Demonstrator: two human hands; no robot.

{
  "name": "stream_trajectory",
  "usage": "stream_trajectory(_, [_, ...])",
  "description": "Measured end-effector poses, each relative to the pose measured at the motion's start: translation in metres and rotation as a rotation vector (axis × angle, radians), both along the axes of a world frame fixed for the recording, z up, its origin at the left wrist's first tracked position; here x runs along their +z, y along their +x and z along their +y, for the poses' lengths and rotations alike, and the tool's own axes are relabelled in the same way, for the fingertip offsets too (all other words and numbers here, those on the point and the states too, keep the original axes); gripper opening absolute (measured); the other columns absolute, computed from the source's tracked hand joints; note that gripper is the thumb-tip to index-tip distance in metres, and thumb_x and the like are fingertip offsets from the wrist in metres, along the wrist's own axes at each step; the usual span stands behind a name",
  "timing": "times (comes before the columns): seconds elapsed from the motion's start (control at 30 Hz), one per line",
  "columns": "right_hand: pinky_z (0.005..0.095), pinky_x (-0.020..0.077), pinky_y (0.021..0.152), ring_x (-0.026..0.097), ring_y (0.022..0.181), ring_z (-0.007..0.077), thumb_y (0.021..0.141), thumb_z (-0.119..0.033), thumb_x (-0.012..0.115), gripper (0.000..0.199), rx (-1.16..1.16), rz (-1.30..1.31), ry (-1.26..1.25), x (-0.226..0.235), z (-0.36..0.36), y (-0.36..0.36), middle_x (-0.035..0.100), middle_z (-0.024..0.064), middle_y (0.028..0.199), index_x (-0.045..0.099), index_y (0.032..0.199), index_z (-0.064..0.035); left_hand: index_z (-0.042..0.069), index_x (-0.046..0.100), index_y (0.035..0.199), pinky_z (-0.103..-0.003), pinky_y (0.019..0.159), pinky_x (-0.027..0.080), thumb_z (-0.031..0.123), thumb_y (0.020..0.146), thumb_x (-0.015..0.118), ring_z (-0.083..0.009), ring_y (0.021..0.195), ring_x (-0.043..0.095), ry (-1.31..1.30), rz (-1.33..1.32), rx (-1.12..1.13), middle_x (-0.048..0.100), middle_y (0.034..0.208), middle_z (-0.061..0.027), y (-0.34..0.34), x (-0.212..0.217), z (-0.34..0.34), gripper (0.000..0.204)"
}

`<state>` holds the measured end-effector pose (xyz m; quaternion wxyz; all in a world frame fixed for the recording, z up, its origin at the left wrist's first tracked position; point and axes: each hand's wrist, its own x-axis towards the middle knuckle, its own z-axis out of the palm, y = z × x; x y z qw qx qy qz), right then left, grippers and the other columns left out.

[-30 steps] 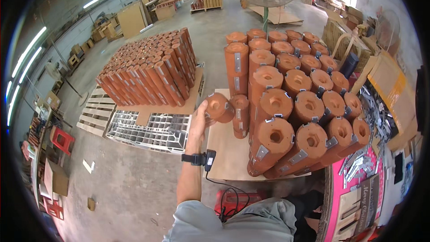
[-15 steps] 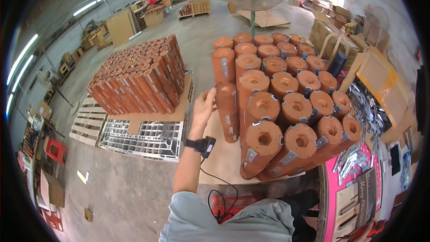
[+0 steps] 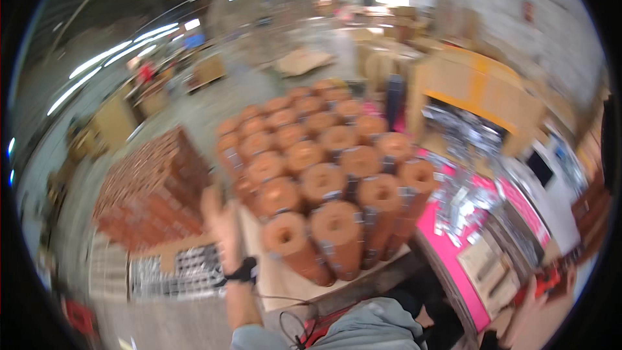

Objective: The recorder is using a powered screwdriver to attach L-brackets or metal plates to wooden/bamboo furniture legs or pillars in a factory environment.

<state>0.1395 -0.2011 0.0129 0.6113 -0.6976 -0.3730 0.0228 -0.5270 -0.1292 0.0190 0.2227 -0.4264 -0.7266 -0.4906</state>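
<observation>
Orange cardboard tubes [image 3: 322, 181] standing packed just right of left hand [image 3: 220, 220], blurred; grip's spread impossible to tell. Right hand [image 3: 521, 314] cut off at lower edge, grip unreadable too.

Orange tubes [image 3: 324, 175], packed upright

Blurred cardboard-coloured cylinders with hollow ends stand in tight rows on a pallet board [image 3: 285, 279].

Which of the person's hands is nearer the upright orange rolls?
The left. The left hand is raised right beside the rolls, at their left edge. The right hand is low at the picture's lower right, well away from them.
</observation>
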Motion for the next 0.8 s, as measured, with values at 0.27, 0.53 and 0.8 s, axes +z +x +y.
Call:
stream_trajectory(0.27, [0.0292,0.0499,0.075,0.058,0.083,0.0109,0.080,-0.009,0.073,0.039,0.307,0.194,-0.011,0.018,0.045,-0.039,0.060,0.0012,0.093,0.055,0.114,-0.0047,-0.006,0.060,0.091,-0.035,0.077,0.051,0.012,0.091,0.053,-0.0200,0.066,0.050,0.441,-1.065,-2.119,0.059,0.074,-0.0133,0.234,0.112,-0.039,0.020])
stream_trajectory(0.53, [0.0295,0.0521,0.082,0.067,0.091,0.0176,0.077,-0.019,0.079,0.056,0.241,0.051,0.000,0.050,-0.019,-0.024,0.067,0.0111,0.101,0.055,0.125,-0.0020,-0.003,0.057,0.120,-0.028,0.085,0.050,0.008,0.088,0.067,-0.0146,0.094,0.065,-0.750,-0.589,-2.086,0.067,0.105,-0.0103,0.507,0.038,0.044,0.035])
stream_trajectory(0.8, [0.0294,0.0516,0.081,0.064,0.089,0.0135,0.074,-0.007,0.078,0.050,-0.033,0.140,-0.052,0.060,-0.094,0.011,0.067,0.0080,0.098,0.055,0.118,0.0013,0.002,0.028,0.146,-0.044,0.100,0.043,0.030,0.076,0.079,-0.0353,0.126,0.046,-0.400,-0.155,-2.222,0.044,0.135,-0.0242,0.677,0.028,0.032,0.091])
